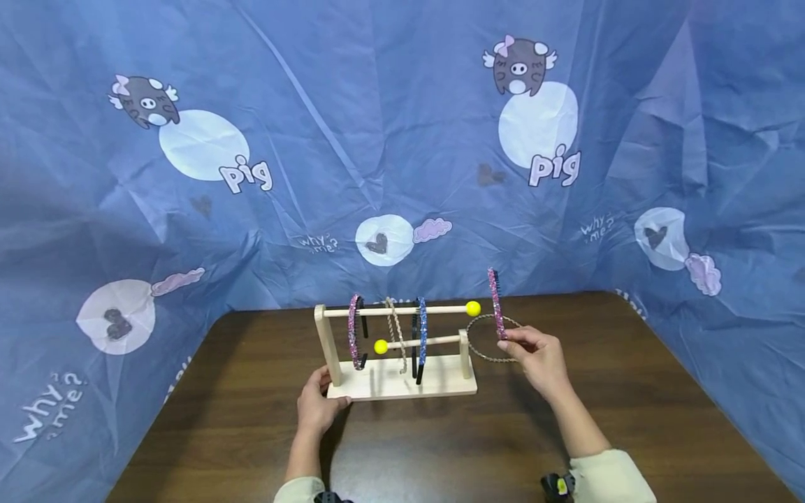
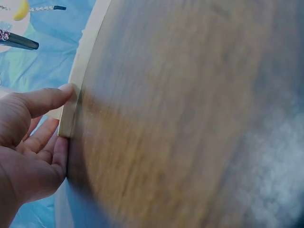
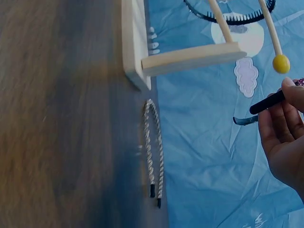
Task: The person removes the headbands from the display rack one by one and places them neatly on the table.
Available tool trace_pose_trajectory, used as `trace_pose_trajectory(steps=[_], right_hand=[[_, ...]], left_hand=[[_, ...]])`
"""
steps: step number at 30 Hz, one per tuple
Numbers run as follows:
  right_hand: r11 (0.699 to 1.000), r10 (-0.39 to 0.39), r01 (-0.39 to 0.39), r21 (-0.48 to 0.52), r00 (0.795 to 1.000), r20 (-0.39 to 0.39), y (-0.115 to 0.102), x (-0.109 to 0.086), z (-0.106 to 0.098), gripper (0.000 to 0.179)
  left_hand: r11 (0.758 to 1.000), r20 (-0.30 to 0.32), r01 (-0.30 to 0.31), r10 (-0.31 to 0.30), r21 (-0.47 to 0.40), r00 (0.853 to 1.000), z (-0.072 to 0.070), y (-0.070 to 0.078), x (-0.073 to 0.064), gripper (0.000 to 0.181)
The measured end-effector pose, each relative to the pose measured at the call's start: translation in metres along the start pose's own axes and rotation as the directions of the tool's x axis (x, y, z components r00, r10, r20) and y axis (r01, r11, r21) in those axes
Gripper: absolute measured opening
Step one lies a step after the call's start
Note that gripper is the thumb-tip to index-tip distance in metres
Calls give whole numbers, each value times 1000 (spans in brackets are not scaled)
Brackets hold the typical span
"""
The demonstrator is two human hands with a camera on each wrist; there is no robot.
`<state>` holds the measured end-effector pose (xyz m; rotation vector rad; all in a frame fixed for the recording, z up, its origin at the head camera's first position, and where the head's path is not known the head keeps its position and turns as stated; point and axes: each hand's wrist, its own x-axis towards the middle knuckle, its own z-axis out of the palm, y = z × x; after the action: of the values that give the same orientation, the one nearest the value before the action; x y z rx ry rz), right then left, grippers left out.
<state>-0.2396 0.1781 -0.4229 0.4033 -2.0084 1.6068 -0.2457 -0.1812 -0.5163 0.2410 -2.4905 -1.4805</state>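
A pink glittery headband [image 1: 496,304] with black teeth and black ends stands upright in my right hand [image 1: 537,358], pinched near its lower end between thumb and fingers. That hand is right of a wooden headband rack [image 1: 402,386], apart from its rods. My left hand [image 1: 319,404] grips the left end of the rack's base; the thumb lies on the base edge in the left wrist view. On the rack hang another pink glittery headband [image 1: 353,335], a beige braided headband [image 1: 397,332] and a blue glittery headband [image 1: 423,335].
Another braided headband [image 1: 493,360] lies on the brown table [image 1: 402,447], behind the right hand. Yellow balls cap the upper rod [image 1: 473,309] and the lower rod [image 1: 381,346]. A blue printed cloth [image 1: 390,161] hangs behind the table and along its sides.
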Motion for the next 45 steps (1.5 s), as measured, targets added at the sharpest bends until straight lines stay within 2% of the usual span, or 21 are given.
trace_pose_trajectory(steps=[8,11,17,21,27,35,45], right_hand=[[1000,-16,16,-21,1000,11,24,-3,-16,12],[998,-34,35,-52,999,15,21,-5,-23,13],[993,-42,44,-107,999,18,49,-7,-39,14],[987,-40,41,-156,999,12,59,-8,-48,14],[970,-85,85,-227,996,8,65,-7,-62,16],[943,-58,54,-329,998,-3,76,-8,-77,14],[902,-103,102,-419,994,19,91,-9,-96,15]], left_hand=[[1000,-1,-3,3,-6,1000,0,-1,2,69],[1000,-1,-7,7,-10,1000,2,-1,2,69],[1000,5,2,-2,-25,1000,3,0,0,69],[1000,5,0,0,-28,1000,3,0,-1,69],[999,2,-4,4,-33,1000,5,0,-2,69],[999,10,12,-12,-31,1000,0,1,0,68],[999,20,33,-32,-37,999,-1,2,0,68]])
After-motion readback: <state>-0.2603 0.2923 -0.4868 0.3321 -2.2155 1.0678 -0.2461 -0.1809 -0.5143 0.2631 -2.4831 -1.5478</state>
